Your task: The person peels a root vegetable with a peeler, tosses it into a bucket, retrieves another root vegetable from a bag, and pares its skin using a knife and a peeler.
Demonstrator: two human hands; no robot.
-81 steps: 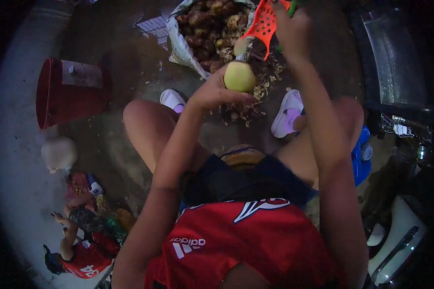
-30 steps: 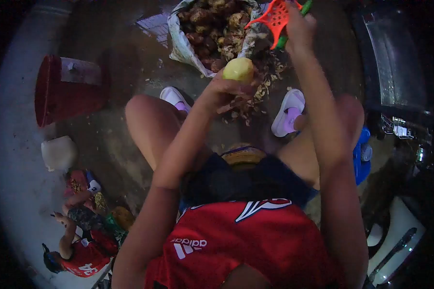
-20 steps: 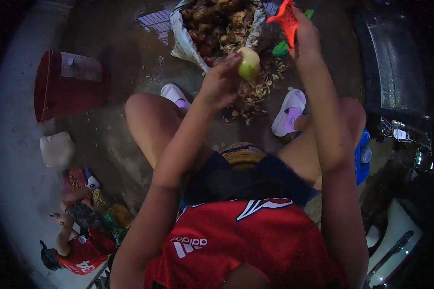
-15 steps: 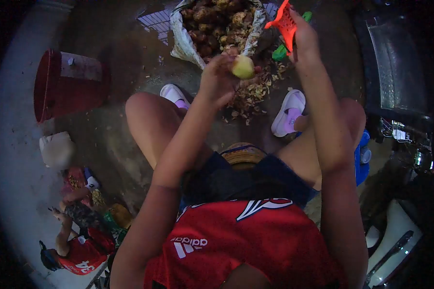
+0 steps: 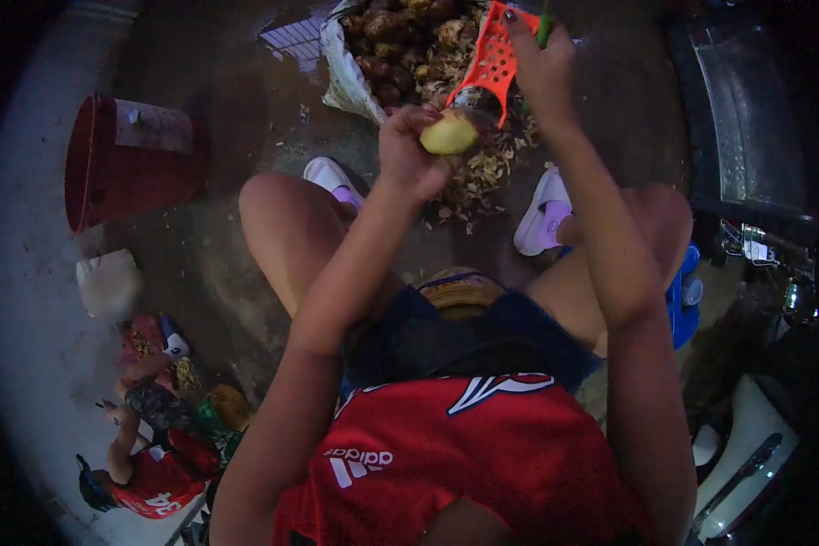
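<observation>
My left hand (image 5: 412,150) is closed round a peeled, pale yellow potato (image 5: 449,134). In my right hand (image 5: 544,77) is an orange peeler (image 5: 496,59) with a perforated body; my fingers wrap its upper end, where a green part (image 5: 544,25) shows. The peeler's lower end is close to the potato, and I cannot tell whether they touch. Just beyond both hands stands an open white sack (image 5: 344,77) of brown, unpeeled potatoes (image 5: 387,50). Peelings (image 5: 482,177) lie in a heap on the floor below the hands.
A dark red bucket (image 5: 136,164) is on the left. At lower left another person (image 5: 159,464) in a red shirt sits low beside a white block-like object (image 5: 109,284). A blue object (image 5: 684,305) is by my right knee, and a dark, shiny panel (image 5: 755,127) stands at right.
My right hand has brought the peeler down and left, close to the potato. My left hand has shifted slightly, and the potato is turned and a little lower.
</observation>
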